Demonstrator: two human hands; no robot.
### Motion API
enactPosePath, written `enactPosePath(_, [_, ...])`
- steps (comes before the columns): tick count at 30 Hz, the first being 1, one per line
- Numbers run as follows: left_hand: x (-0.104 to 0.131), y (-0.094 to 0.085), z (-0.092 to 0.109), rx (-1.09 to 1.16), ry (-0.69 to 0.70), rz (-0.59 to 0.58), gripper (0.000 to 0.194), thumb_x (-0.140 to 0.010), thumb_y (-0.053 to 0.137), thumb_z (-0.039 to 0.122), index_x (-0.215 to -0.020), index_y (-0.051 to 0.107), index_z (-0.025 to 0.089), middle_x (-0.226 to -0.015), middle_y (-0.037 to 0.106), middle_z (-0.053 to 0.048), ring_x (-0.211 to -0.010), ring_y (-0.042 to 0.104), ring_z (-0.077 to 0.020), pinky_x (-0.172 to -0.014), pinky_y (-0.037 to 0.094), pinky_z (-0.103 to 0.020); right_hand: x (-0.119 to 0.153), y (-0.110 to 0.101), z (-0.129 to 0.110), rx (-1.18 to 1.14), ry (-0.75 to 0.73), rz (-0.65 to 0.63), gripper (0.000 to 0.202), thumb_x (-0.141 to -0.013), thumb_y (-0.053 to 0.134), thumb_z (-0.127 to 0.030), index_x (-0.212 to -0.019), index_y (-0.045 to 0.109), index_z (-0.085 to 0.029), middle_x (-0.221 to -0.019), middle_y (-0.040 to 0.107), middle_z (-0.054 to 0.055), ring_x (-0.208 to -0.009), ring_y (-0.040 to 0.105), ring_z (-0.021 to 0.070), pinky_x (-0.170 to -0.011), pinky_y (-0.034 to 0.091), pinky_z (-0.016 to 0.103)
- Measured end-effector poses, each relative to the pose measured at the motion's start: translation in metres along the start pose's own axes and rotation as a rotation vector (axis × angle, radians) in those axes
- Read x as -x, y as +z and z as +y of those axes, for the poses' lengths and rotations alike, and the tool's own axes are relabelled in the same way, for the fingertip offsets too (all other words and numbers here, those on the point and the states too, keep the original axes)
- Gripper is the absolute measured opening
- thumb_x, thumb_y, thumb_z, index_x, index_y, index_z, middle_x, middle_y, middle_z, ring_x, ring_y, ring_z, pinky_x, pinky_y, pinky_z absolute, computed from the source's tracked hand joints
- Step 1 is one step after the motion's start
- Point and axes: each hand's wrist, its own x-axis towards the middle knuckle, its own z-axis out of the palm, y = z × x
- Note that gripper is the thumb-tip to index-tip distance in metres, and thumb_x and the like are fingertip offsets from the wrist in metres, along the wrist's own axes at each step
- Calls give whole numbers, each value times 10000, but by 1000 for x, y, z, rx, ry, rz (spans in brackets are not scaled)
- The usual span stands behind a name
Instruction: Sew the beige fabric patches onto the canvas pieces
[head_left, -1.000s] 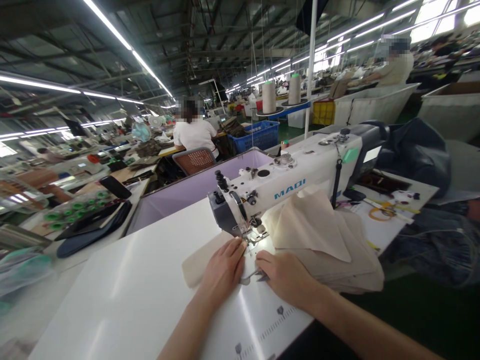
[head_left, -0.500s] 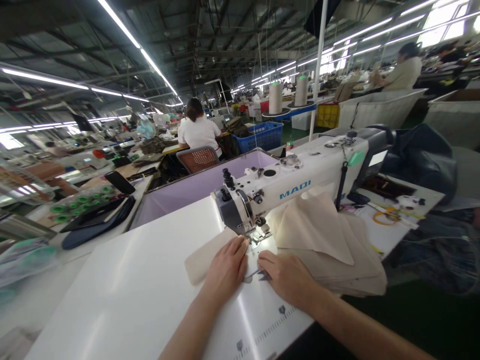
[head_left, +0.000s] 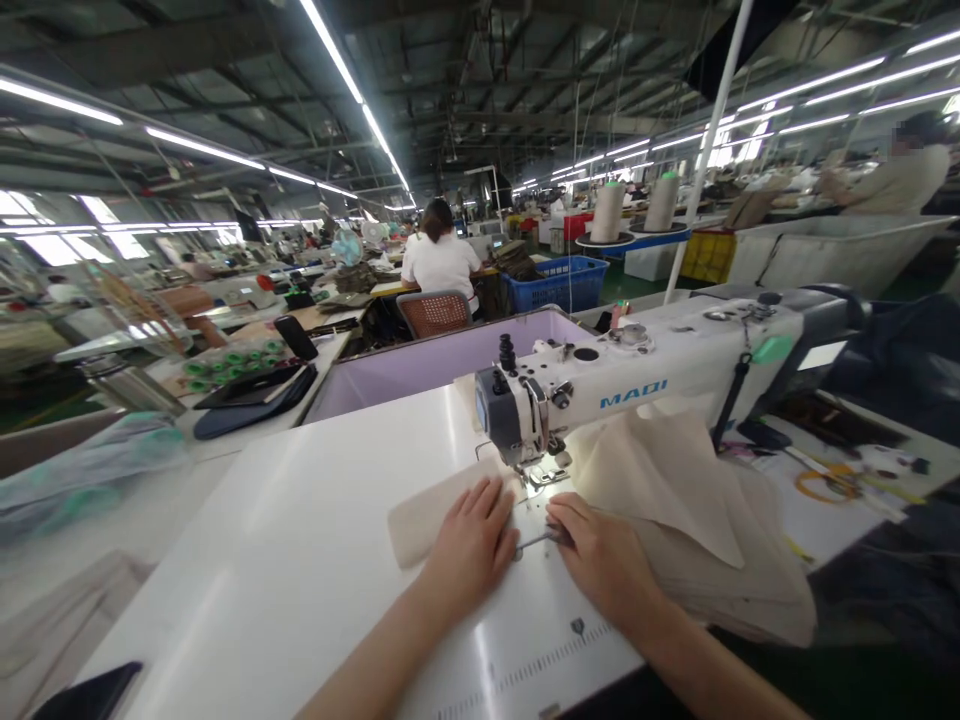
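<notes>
A white sewing machine (head_left: 637, 370) stands on a white table (head_left: 285, 540), its needle area lit. My left hand (head_left: 474, 535) lies on a beige fabric piece (head_left: 427, 510) left of the presser foot, fingers resting flat and a little apart. Just right of the needle plate, my right hand (head_left: 600, 550) has its fingers curled round a small dark tool, perhaps thread snips (head_left: 555, 533), mostly hidden by the fingers. Beige fabric pieces (head_left: 682, 500) are heaped under the machine arm, beside my right hand.
Behind the table is a purple-lined bin (head_left: 420, 365). A person in white (head_left: 442, 255) sits beyond it, near a blue basket (head_left: 559, 285). Thread cones (head_left: 607, 213) stand behind the machine. Scissors and an orange ring (head_left: 825, 485) lie at the right; green spools (head_left: 232, 365) at the left.
The view has turned left, so the machine and table appear farther right. Both hands stay near the needle plate; my left hand lies slightly flatter on the fabric.
</notes>
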Motion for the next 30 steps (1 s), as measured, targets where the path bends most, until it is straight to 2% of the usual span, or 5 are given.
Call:
enactPosePath(8, [39, -14, 32, -11, -9, -114, 526, -982, 563, 329, -1484, 486, 191, -1568, 460, -144, -1430, 457, -329, -1145, 441, -521, 1, 0, 1, 11, -1, 43, 193, -874, 558, -58, -964, 666, -190, -1069, 725, 70, -824, 704, 239, -698, 500, 326])
enactPosePath(20, [8, -42, 6, 137, -34, -215, 350, -993, 502, 140, -1288, 644, 264, -1313, 665, -48, -1187, 617, -236, -1006, 535, -400, -1, 0, 3, -86, -30, 95, 207, -852, 557, -54, -978, 671, -173, -1046, 723, 70, -813, 693, 242, -695, 505, 339])
enactPosePath(22, [4, -46, 4, 75, -116, -266, 276, -988, 547, 208, -1241, 656, 228, -1265, 659, -88, -1142, 634, -258, -928, 564, -391, -1, 0, 6, -161, -50, 146, 216, -854, 553, -65, -999, 673, -171, -1072, 723, 79, -860, 696, 241, -728, 521, 335])
enactPosePath(27, [6, -49, 11, -161, -627, -455, 364, -1064, 381, 376, -1142, 613, 107, -1029, 700, -158, -901, 739, -314, -711, 589, -408, 1, -7, 12, -311, -37, 292, 343, -839, 479, -40, -1080, 674, -185, -1104, 711, 83, -970, 680, 212, -819, 529, 303])
enactPosePath(30, [10, -52, 17, -190, -718, -497, 397, -1075, 326, 402, -1139, 581, 104, -916, 729, -143, -894, 754, -327, -703, 582, -391, 5, -15, 12, -332, -26, 253, 421, -768, 464, -7, -1072, 686, -194, -1088, 703, 71, -941, 673, 198, -790, 523, 291])
